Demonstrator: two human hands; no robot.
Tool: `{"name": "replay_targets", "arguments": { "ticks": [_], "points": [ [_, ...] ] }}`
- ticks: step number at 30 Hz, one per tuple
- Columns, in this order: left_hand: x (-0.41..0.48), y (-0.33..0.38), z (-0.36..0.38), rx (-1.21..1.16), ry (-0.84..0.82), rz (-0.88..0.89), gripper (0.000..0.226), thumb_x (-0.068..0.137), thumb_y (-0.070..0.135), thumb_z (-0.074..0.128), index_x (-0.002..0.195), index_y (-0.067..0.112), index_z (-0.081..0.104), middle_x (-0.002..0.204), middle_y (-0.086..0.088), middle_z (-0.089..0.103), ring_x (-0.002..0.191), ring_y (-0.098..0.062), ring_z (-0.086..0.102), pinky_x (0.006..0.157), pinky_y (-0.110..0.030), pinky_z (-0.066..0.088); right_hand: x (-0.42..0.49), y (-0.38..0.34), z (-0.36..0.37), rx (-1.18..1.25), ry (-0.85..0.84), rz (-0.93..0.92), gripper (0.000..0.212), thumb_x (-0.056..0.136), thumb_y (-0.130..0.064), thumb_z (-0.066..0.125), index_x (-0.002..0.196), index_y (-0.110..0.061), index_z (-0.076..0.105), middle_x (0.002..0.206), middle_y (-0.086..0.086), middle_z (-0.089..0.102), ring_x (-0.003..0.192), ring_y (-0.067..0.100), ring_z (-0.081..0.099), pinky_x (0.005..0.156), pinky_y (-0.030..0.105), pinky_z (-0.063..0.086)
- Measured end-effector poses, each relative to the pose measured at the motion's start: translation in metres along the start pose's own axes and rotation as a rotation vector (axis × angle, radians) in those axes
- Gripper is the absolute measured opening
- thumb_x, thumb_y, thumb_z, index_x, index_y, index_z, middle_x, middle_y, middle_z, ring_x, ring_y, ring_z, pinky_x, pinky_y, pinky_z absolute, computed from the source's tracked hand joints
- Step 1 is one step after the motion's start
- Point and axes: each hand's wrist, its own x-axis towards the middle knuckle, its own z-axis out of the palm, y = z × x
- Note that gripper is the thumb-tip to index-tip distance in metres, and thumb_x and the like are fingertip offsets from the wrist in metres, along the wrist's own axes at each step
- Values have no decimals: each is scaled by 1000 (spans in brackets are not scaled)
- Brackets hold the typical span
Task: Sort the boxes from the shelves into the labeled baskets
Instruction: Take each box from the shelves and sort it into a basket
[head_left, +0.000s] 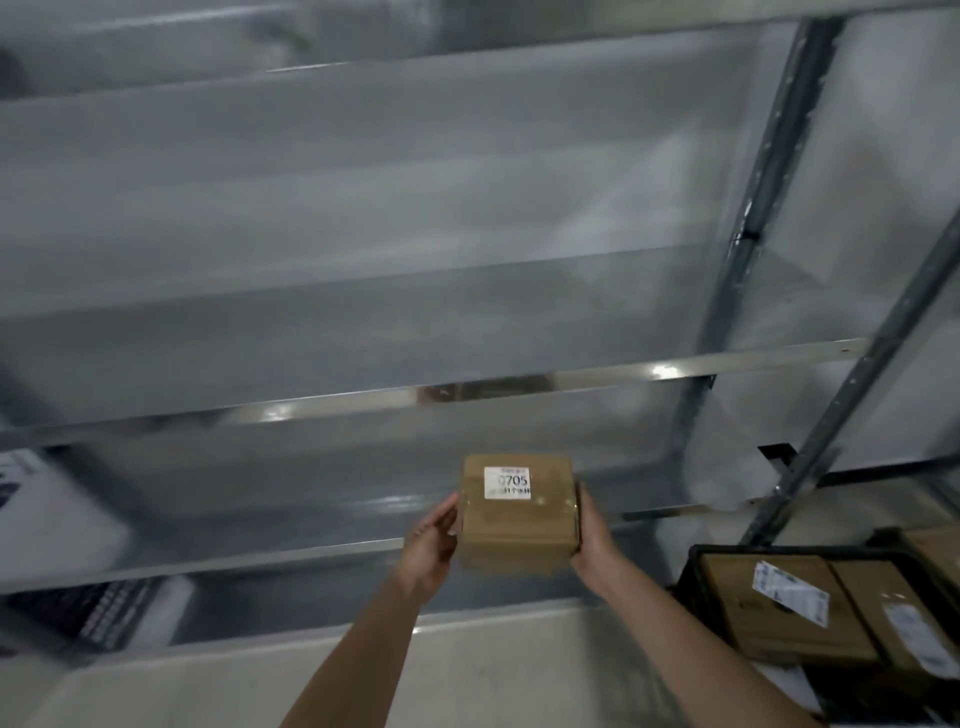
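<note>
The box (519, 525), brown with a white label (507, 482) reading 0705, is held in the air in front of the grey metal shelves (571, 382). The left hand (428, 545) grips its left side, thumb up along the edge. The right hand (595, 540) grips the right side the same way. The other fingers go under the box, so their spread cannot be told. Low on the right, well apart, a black basket (693, 577) holds labeled boxes (779, 608).
</note>
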Motion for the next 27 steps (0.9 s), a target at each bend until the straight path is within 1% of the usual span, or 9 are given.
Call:
{"name": "replay_targets", "arguments": {
  "ticks": [5, 8, 11, 13, 16, 18, 22, 25, 27],
  "points": [
    [-71, 53, 14, 10, 104, -103, 32, 98, 8, 55, 127, 6, 68, 132, -16, 65, 112, -30, 64, 71, -32, 47, -85, -51, 13, -23, -35, 141, 64, 98, -62, 38, 102, -10, 74, 93, 17, 75, 81, 32, 72, 71, 40, 59],
    [-107, 90, 24, -35, 138, -114, 37, 97, 17, 59, 133, 7, 64, 132, -15, 65, 111, -24, 63, 83, -30, 53, -133, -77, 26, -28, -66, 151, 46, 94, -51, 53, 93, -10, 74, 80, 13, 75, 68, 28, 71, 61, 35, 58],
    [-140, 125, 36, -60, 166, -123, 43, 92, 23, 63, 134, 15, 64, 135, -13, 63, 125, -28, 60, 111, -48, 45, -177, -102, 39, -60, -95, 121, 43, 94, -47, 54, 99, -10, 76, 91, 16, 75, 79, 30, 72, 71, 38, 58],
    [-166, 146, 47, -103, 139, -134, 46, 89, 28, 64, 133, 13, 64, 138, -19, 60, 128, -39, 56, 107, -56, 46, -207, -116, 48, -64, -125, 69, 42, 93, -44, 57, 110, -10, 73, 106, 20, 73, 91, 34, 71, 83, 45, 56],
    [-210, 181, 70, -71, 57, -130, 48, 95, 35, 55, 125, -1, 66, 123, -29, 65, 113, -48, 63, 92, -53, 55, -237, -131, 57, -71, -181, -35, 36, 95, -38, 58, 124, -18, 66, 113, 18, 71, 103, 37, 69, 90, 50, 55],
    [-228, 194, 82, -72, 45, -111, 46, 96, 34, 56, 123, -3, 67, 121, -29, 66, 106, -46, 66, 88, -52, 57, -257, -142, 60, -65, -198, -84, 34, 97, -35, 55, 125, -19, 65, 110, 17, 73, 104, 36, 69, 88, 48, 56],
    [-255, 216, 109, -21, 48, 22, 34, 103, 15, 48, 134, 16, 62, 121, -20, 70, 113, -41, 66, 92, -50, 58, -288, -167, 56, -22, -175, -142, 29, 100, -20, 45, 116, -24, 69, 104, 11, 75, 92, 26, 73, 79, 40, 55],
    [-272, 225, 128, 33, 20, 53, 39, 104, 9, 45, 139, 20, 60, 122, -13, 71, 114, -34, 67, 102, -53, 51, -305, -181, 46, -43, -130, -200, 31, 101, -26, 44, 123, -21, 65, 103, 9, 75, 95, 25, 72, 79, 40, 54],
    [-282, 228, 138, 32, 24, 67, 41, 103, 6, 45, 138, 21, 61, 122, -14, 71, 113, -35, 68, 102, -56, 51, -318, -191, 40, -69, -122, -221, 33, 102, -36, 43, 114, -19, 69, 101, 7, 76, 93, 23, 72, 78, 37, 53]
  ]
}}
